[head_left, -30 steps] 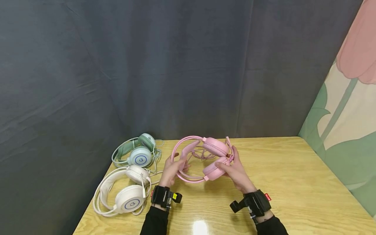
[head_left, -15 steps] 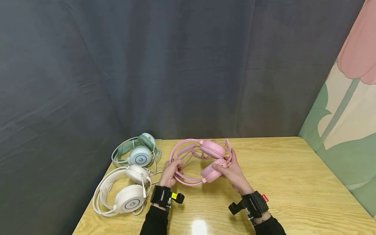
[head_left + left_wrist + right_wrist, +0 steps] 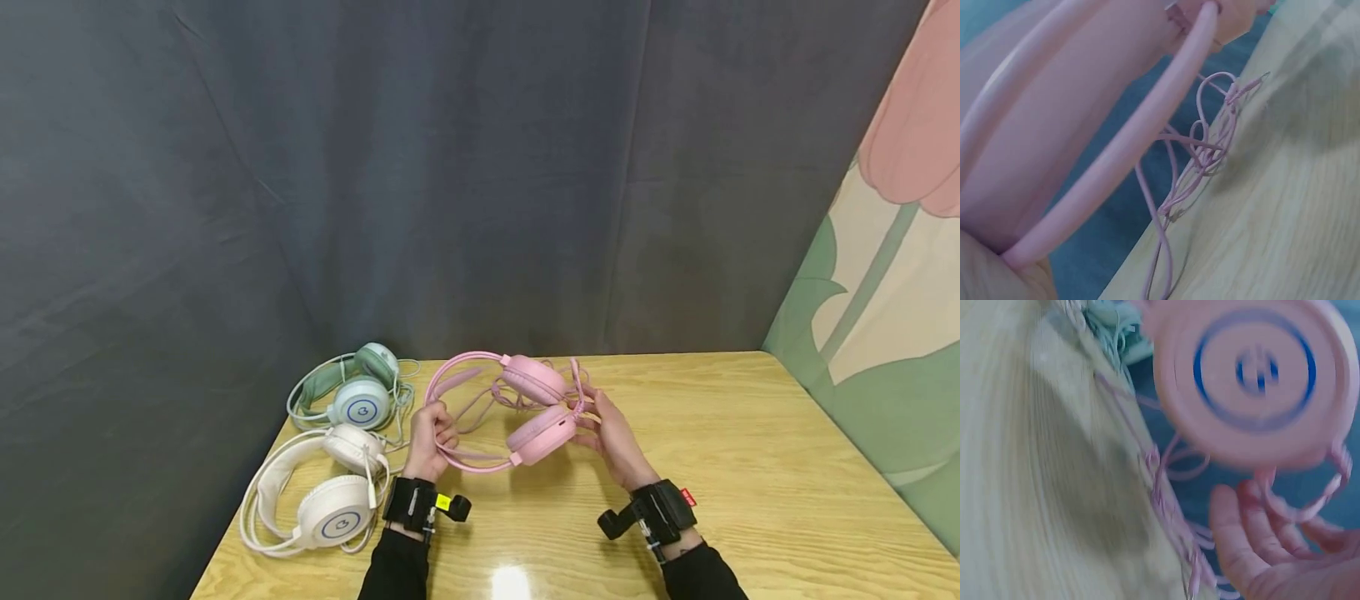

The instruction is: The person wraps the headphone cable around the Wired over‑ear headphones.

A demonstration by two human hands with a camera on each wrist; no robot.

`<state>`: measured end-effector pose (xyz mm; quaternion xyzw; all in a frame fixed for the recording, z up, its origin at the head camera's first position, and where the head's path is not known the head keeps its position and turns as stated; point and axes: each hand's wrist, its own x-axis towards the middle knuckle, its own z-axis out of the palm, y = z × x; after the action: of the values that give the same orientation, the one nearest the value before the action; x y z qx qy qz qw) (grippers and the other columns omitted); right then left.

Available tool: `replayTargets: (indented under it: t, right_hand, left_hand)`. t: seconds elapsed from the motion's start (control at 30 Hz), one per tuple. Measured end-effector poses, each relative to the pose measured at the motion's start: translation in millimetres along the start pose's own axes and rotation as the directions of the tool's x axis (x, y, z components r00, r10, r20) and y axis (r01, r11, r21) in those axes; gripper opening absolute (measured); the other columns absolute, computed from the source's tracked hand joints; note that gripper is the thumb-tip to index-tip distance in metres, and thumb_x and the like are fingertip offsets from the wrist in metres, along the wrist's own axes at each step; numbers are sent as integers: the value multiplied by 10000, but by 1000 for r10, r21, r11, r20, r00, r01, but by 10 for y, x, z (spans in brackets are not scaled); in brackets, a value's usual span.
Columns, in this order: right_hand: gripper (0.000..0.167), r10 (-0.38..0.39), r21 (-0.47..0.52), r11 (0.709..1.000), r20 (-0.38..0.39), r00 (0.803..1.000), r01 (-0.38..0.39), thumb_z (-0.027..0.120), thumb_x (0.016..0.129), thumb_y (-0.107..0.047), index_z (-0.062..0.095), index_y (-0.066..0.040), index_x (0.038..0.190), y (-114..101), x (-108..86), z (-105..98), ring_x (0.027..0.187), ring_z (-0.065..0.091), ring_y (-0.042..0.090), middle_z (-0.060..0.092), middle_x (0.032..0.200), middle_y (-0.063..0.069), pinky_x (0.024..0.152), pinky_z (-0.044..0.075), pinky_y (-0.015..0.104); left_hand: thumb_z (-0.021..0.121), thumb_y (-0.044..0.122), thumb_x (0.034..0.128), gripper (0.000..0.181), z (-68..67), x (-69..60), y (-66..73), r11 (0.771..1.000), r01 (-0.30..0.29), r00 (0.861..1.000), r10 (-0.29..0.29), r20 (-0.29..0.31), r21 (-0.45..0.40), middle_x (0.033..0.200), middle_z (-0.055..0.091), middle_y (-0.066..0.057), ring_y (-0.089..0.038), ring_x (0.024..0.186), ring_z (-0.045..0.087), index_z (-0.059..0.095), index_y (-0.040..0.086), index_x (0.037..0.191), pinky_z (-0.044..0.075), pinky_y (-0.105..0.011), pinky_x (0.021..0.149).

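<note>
Pink headphones are held above the table, headband to the left and ear cups to the right. My left hand grips the headband; the left wrist view shows its pink band running into the palm. My right hand is beside the ear cups with its fingers extended and parted. In the right wrist view the fingers lie just below the round ear cup, near a looped pink cord; whether they touch it I cannot tell. A tangled pink cable rests on the table behind.
White headphones lie at the table's left side, with green headphones behind them. A dark curtain hangs along the back and left of the wooden table. A flower-patterned wall stands at the right.
My left hand has closed round the headband, and the pink headphones have shifted slightly left. My right hand has let go of the ear cup and moved a little right, its fingers spread.
</note>
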<state>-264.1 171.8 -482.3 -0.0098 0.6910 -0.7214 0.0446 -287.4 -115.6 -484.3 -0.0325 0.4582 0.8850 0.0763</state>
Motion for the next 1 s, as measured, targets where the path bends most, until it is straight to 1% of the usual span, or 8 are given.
replayTargets:
  t: [0.1, 0.17, 0.33, 0.4, 0.47, 0.6, 0.8, 1.0]
  right_hand:
    - [462, -90, -109, 990, -29, 996, 87, 265, 1084, -239, 318, -56, 1505, 67, 154, -153, 1139, 567, 253, 389, 1412, 249, 897, 553, 418]
    - [442, -208, -259, 946, -23, 978, 195, 348, 1060, -110, 335, -59, 1499, 98, 279, -243, 1224, 519, 341, 383, 1428, 249, 937, 519, 501]
    - [438, -447, -564, 705, 117, 887, 430, 502, 994, -26, 459, -43, 1430, 145, 555, -388, 1359, 365, 473, 334, 1510, 244, 996, 420, 633]
    - [344, -451, -601, 660, 163, 877, 451, 519, 996, -58, 554, -25, 1337, 163, 616, -410, 1368, 381, 459, 402, 1489, 237, 1029, 393, 637]
    - [275, -420, -616, 660, 172, 891, 430, 521, 1002, -92, 618, -29, 1251, 182, 641, -416, 1333, 449, 435, 499, 1425, 224, 1049, 389, 619]
    - [267, -366, -606, 708, 124, 922, 362, 519, 1010, -136, 649, -6, 1203, 227, 640, -409, 1151, 627, 379, 634, 1262, 222, 1018, 445, 562]
    - [287, -358, -653, 701, 26, 934, 286, 512, 1020, -191, 678, -10, 1168, 272, 627, -417, 1084, 653, 349, 700, 1118, 185, 954, 491, 510]
    - [290, -341, -626, 746, -65, 938, 228, 520, 1017, -198, 687, -20, 1173, 230, 587, -322, 842, 677, 287, 702, 994, 218, 695, 537, 311]
  left_hand:
    - [348, 6, 747, 347, -30, -9, 17, 999, 19, 998, -17, 62, -32, 444, 200, 120, 11, 343, 236, 276, 240, 501, 173, -143, 366]
    - [336, 6, 768, 347, -38, -18, 30, 998, 32, 995, -26, 101, -54, 449, 192, 123, 18, 343, 229, 268, 240, 522, 167, -135, 367]
    - [304, -2, 807, 262, -45, -31, 42, 989, 72, 986, -51, 159, -133, 494, 154, 109, 21, 345, 218, 382, 202, 662, 171, -130, 365]
    - [279, -5, 815, 253, -54, -29, 40, 981, 89, 982, -58, 179, -171, 522, 131, 98, 16, 352, 207, 430, 178, 727, 166, -130, 372]
    - [246, -7, 825, 276, -61, -29, 38, 972, 104, 977, -61, 203, -212, 552, 94, 84, 7, 366, 179, 429, 173, 723, 154, -136, 386]
    - [191, 3, 843, 323, -57, -34, 43, 954, 106, 968, -34, 250, -282, 588, 43, 65, -22, 423, 108, 251, 197, 592, 153, -146, 415]
    - [167, 24, 834, 320, -44, -45, 58, 897, 125, 966, -14, 257, -423, 552, 92, 92, -19, 468, 86, 188, 187, 560, 220, -125, 387]
    - [179, 45, 830, 350, -27, -46, 49, 840, 151, 975, -39, 221, -520, 524, 162, 120, 7, 453, 122, 253, 201, 527, 259, -125, 367]
